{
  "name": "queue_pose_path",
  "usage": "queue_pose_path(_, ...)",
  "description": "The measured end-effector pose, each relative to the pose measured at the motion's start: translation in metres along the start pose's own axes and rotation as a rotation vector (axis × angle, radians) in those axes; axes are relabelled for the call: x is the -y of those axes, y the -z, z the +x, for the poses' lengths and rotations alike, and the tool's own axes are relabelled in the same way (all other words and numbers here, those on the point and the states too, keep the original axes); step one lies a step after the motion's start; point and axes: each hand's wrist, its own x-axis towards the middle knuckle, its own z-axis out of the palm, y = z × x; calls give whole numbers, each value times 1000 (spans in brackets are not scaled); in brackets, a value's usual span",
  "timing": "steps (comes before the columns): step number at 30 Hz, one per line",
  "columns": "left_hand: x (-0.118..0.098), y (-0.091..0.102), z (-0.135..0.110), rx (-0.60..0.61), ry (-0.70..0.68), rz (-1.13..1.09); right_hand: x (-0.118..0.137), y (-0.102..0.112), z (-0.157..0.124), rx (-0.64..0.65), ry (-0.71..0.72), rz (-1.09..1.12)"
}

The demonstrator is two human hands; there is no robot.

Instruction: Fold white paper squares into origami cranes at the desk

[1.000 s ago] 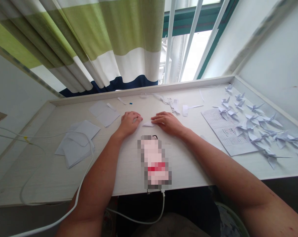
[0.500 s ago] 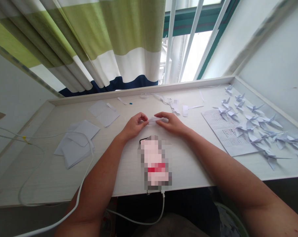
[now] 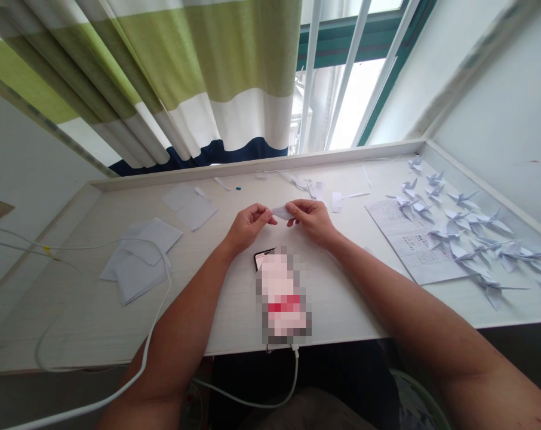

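Note:
A small folded piece of white paper [image 3: 280, 212] is raised a little above the white desk [image 3: 73, 322]. My left hand [image 3: 250, 227] pinches its left end between thumb and fingers. My right hand [image 3: 310, 220] grips the right end the same way. Just below my hands, a smartphone [image 3: 282, 295] lies on the desk, its screen pixelated and a white cable running from its lower end.
Several origami paper cranes [image 3: 458, 224] lie on and around a printed sheet [image 3: 414, 242] at the right. Stacks of white paper squares [image 3: 140, 263] sit at the left. Paper scraps [image 3: 317, 191] lie along the back edge, below a striped curtain [image 3: 217, 77] and window.
The paper that lay flat on the desk between my hands is now lifted and held by both hands. My hands have moved closer together, and more of the phone shows.

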Motion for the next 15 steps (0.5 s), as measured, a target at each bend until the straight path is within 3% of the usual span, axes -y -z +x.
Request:
queue_pose_path(7, 6, -11, 4, -66, 39, -127, 0, -4, -1, -6, -65, 150)
queue_pose_path(15, 0, -12, 4, -131, 3, -103, 2, 1, -1, 92, -130, 6)
